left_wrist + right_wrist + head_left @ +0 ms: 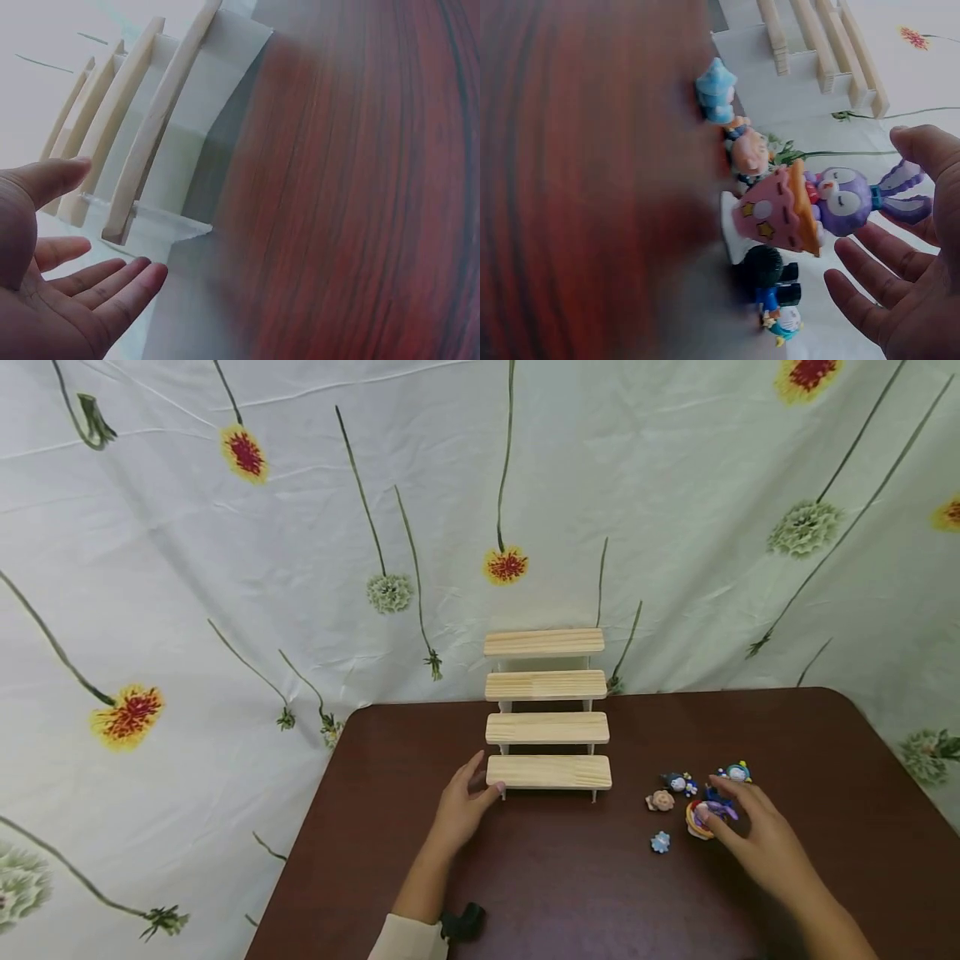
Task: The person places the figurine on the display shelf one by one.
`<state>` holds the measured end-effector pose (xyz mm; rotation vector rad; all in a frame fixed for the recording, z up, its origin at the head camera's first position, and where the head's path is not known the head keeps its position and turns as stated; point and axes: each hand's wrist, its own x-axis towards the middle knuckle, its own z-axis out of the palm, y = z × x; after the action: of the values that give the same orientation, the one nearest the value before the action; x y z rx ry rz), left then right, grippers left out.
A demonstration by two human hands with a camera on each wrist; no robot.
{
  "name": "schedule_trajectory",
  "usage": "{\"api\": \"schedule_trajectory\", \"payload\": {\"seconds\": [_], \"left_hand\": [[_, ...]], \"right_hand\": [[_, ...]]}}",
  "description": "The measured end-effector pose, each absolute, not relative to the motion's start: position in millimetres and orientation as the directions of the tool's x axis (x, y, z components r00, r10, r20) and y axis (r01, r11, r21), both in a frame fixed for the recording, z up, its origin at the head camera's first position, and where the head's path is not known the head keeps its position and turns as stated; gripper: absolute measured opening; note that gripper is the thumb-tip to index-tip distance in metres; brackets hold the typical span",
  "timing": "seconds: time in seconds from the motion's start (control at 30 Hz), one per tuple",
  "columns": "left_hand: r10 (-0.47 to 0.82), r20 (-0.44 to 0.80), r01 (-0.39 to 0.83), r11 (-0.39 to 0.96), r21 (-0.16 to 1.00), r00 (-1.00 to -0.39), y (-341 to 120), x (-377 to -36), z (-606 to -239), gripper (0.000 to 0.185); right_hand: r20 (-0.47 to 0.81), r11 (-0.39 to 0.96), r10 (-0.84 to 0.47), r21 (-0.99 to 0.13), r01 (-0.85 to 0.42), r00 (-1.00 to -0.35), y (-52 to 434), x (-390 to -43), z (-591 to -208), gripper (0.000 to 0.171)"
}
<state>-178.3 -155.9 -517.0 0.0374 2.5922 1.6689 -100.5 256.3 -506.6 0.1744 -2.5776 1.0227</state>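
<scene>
A four-step wooden display stand (pixel 549 727) stands on the table. Beside the left end of its lowest step is my left hand (pixel 457 814), its thumb and fingers spread around that end; the left wrist view shows the palm (pixel 64 304) holding nothing. My right hand (pixel 772 852) reaches over a purple rabbit figurine (pixel 844 201) seated in a pink cup-shaped base (pixel 771 214). The rabbit's long ears point between the thumb and the loosely bent fingers (pixel 870 277), with no grip visible. The cup's white foot is at the table top.
Around the rabbit are several small figurines: a light blue one (pixel 660 842), a pinkish one (pixel 661 801), a dark-and-white one (pixel 677 783) and a teal one (pixel 738 772). Behind the dark brown table (pixel 405 735) hangs a flowered white cloth (pixel 300 552).
</scene>
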Motion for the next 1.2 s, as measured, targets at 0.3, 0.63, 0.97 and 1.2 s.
{"api": "schedule_trajectory", "payload": {"seconds": [0.3, 0.63, 0.97, 1.2], "left_hand": [[0.06, -0.074, -0.052, 0.31, 0.949, -0.996, -148.9, -182.3, -527.4, 0.08], [0.061, -0.126, -0.107, 0.253, 0.962, -0.99, -147.3, -183.4, -533.8, 0.08], [0.108, -0.093, -0.071, 0.196, 0.978, -0.99, -142.4, -184.4, -536.4, 0.074], [0.116, -0.105, -0.085, 0.164, 0.983, -0.988, -142.6, -185.5, -537.8, 0.074]], "right_hand": [[0.319, 0.743, 0.027, -0.641, -0.194, -0.947, 257.9, -95.7, -518.4, 0.045], [0.266, 0.741, 0.021, -0.651, -0.164, -0.964, 255.2, -97.2, -519.5, 0.042], [0.263, 0.767, 0.025, -0.624, -0.151, -0.964, 259.8, -96.5, -522.5, 0.041], [0.257, 0.767, 0.022, -0.624, -0.148, -0.966, 260.1, -97.6, -521.0, 0.04]]}}
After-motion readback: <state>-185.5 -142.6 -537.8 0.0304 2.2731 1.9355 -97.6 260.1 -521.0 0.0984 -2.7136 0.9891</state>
